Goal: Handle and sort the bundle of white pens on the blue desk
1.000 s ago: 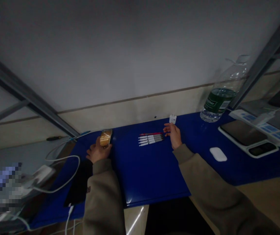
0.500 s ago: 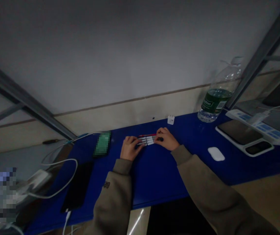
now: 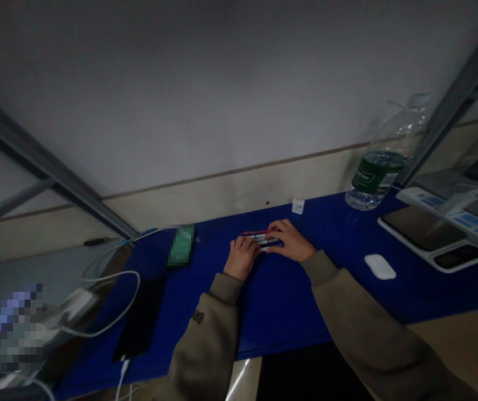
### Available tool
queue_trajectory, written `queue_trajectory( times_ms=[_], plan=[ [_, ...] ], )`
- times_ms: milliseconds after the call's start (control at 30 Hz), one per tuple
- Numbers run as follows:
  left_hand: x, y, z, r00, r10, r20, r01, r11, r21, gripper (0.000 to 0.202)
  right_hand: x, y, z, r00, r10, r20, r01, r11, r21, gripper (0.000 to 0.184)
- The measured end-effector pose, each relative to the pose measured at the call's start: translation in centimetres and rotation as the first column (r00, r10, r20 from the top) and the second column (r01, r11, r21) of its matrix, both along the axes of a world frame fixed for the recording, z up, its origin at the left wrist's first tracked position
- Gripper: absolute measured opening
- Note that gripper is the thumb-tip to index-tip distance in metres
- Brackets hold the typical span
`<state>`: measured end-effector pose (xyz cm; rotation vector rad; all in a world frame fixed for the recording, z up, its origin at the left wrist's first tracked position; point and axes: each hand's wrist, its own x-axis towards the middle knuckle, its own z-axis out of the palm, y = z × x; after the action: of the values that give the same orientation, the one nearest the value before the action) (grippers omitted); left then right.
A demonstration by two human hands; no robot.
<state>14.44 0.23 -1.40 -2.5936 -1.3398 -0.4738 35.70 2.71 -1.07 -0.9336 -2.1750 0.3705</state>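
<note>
A row of several pens, white-barrelled with one red one at the far side, lies side by side on the blue table. My left hand is closed over their left ends, its curled fingers hiding part of the barrels. At the right ends, my right hand grips the pens between thumb and fingers. Only a short stretch of the barrels shows between both hands.
A white charger plug stands near the wall. Rightward are a water bottle, a white oval case, a digital scale and a power strip. Leftward lie a phone, a black tablet-like device and white cables.
My left hand has slid right along the pens, nearer my right hand, and covers more of them. The view has shifted slightly.
</note>
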Motion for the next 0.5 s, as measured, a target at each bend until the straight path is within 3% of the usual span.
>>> queue_trajectory(
  times_ms=[200,367,500],
  plan=[
    [-0.6,-0.4,1.5,0.991,0.133,0.030,-0.136,0.986,0.101,0.024,-0.3,-0.6,0.6,0.999,-0.013,0.047,0.012,1.000,0.018,0.026],
    [-0.5,-0.8,2.3,0.981,0.169,-0.095,-0.151,0.974,0.170,0.028,-0.8,-0.7,-0.3,0.993,0.085,0.077,-0.084,0.996,-0.019,0.029],
    [-0.1,-0.9,2.8,0.970,0.164,-0.180,-0.121,0.967,0.225,0.030,-1.2,-1.0,-0.7,0.995,0.024,0.099,-0.023,1.000,-0.011,0.027]
  ],
)
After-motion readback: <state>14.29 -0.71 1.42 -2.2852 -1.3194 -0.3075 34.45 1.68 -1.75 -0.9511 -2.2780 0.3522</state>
